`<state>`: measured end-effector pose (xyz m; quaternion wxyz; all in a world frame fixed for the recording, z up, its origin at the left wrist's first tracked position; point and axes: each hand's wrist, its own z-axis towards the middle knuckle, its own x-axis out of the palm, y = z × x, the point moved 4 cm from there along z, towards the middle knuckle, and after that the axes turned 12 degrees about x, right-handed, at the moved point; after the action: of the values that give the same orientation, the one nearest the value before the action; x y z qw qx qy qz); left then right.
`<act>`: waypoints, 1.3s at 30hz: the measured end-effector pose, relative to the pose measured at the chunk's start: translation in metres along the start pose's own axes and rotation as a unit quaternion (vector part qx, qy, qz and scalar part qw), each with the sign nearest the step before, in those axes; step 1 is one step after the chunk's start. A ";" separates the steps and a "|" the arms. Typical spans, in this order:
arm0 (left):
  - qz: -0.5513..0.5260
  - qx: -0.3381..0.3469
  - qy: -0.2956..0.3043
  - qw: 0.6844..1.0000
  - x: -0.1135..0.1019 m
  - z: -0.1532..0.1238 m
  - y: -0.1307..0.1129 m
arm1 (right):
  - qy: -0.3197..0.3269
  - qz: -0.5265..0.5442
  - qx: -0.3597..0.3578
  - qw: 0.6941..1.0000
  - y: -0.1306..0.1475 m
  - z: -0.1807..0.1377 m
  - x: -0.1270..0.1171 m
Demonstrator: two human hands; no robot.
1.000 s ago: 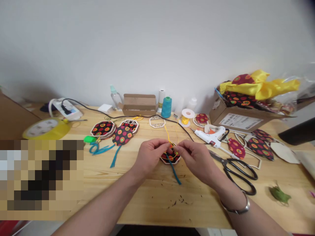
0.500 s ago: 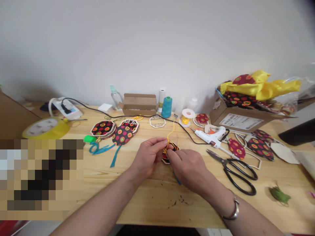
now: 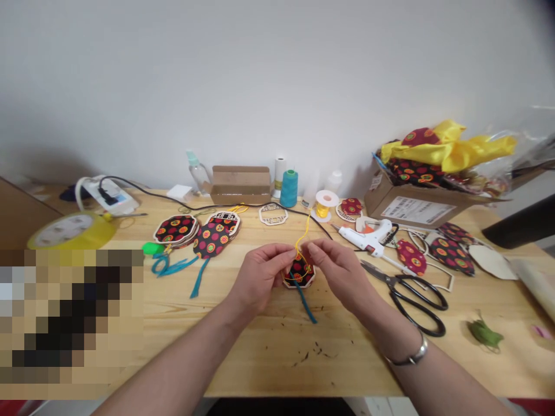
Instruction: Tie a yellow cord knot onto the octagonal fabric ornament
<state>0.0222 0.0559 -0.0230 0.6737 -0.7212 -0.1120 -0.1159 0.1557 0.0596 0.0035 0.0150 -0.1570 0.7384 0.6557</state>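
A small octagonal ornament (image 3: 300, 277) with a pale rim and black flowered fabric is between my hands, low over the table. My left hand (image 3: 263, 270) is closed, thumb and forefinger pinching yellow cord (image 3: 304, 234) at the ornament's top. A thin loop of that cord hangs across the fabric. My right hand (image 3: 340, 268) is closed too, thumb against forefinger at the ornament's upper right, on what looks like the cord; the fingertips partly hide it. A teal ribbon (image 3: 307, 305) trails from the ornament toward me. Beyond my hands stands a spool of yellow cord (image 3: 326, 205).
Black-handled scissors (image 3: 405, 294) and a white glue gun (image 3: 368, 237) lie to the right, before a fabric-filled cardboard box (image 3: 416, 211). Stacked fabric ornaments (image 3: 176, 230) are at left. A teal thread cone (image 3: 289, 188) stands at the back. Green thread (image 3: 484, 334) lies front right.
My right hand has drawn back to the right from over the ornament, uncovering its fabric and the teal ribbon. The left hand keeps its pinch at the top. The view has shifted slightly.
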 end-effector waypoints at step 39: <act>0.087 0.010 0.070 0.994 0.008 -0.005 -0.005 | 0.045 0.039 0.054 0.997 -0.007 0.010 -0.004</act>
<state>0.0278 0.0517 -0.0160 0.6948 -0.7114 -0.0030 -0.1057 0.1598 0.0693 -0.0040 -0.0350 -0.1563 0.7784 0.6070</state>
